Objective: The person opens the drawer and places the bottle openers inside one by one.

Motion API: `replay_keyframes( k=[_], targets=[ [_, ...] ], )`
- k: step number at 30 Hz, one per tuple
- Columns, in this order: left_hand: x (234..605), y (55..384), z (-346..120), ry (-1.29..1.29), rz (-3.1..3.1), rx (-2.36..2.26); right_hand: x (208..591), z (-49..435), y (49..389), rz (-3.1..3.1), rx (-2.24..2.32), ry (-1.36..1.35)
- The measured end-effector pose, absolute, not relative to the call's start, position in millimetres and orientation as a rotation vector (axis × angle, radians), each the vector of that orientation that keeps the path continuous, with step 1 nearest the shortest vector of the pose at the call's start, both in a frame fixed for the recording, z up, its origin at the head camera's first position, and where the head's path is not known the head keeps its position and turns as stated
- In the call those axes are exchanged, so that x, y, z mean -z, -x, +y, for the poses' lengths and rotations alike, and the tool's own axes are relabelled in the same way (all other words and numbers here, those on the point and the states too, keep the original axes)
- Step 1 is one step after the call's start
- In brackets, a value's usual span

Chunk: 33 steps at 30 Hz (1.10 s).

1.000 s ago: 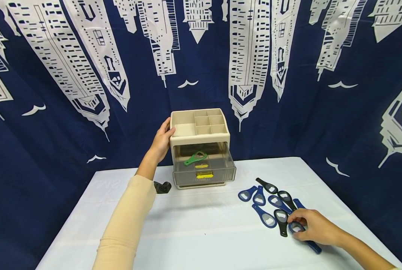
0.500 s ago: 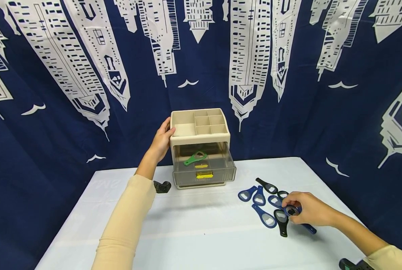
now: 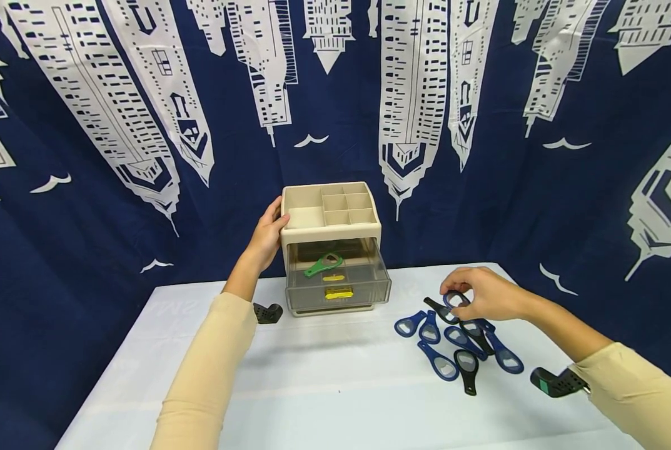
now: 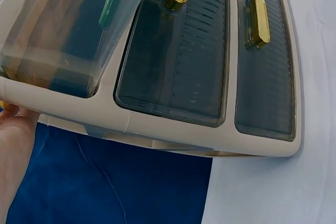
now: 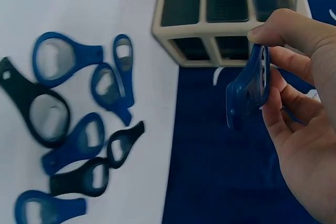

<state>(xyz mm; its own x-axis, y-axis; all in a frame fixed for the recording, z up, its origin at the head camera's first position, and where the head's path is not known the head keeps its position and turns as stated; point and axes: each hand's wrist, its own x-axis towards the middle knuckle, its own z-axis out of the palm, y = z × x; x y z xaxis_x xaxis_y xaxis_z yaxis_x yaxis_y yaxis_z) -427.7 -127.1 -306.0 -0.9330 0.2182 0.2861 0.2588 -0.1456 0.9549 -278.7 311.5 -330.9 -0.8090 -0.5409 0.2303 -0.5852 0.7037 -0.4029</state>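
My left hand [image 3: 266, 234] holds the upper left side of a cream desktop drawer organizer [image 3: 335, 234], thumb on its top rim. The organizer's top drawer [image 3: 309, 295], clear grey plastic, is pulled out, and a green bottle opener [image 3: 315, 269] lies in it. My right hand [image 3: 489, 295] pinches a blue bottle opener [image 5: 241, 95] between thumb and fingers, raised over the back of a group of openers. In that group lie several blue ones, such as one blue opener [image 3: 429, 356], and a few black ones, such as one black opener [image 3: 469, 379].
Below the open drawer are further drawers with gold handles [image 4: 260, 20], both closed. White cloth covers the table [image 3: 312, 387]. A navy curtain [image 3: 335, 162] with white city prints hangs behind. Black wrist devices [image 3: 557, 381] stick out from the sleeves.
My right hand has picked up the blue bottle opener from the near right of the group and carried it back and left toward the organizer. The left hand stays on the organizer.
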Motion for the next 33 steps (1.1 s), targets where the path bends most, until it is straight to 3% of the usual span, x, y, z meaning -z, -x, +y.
replay_keyframes(
  k=[17, 26, 33],
  targets=[
    [307, 429, -127, 0.603, -2.026, 2.282, 245, 231, 325, -2.718, -0.632, -1.034],
    [308, 426, -128, 0.613, -2.021, 2.289, 223, 157, 353, -2.653, -0.644, -1.192],
    [306, 426, -128, 0.622, -2.006, 2.299, 227, 108, 364, -2.721, -0.591, -1.252]
  ],
)
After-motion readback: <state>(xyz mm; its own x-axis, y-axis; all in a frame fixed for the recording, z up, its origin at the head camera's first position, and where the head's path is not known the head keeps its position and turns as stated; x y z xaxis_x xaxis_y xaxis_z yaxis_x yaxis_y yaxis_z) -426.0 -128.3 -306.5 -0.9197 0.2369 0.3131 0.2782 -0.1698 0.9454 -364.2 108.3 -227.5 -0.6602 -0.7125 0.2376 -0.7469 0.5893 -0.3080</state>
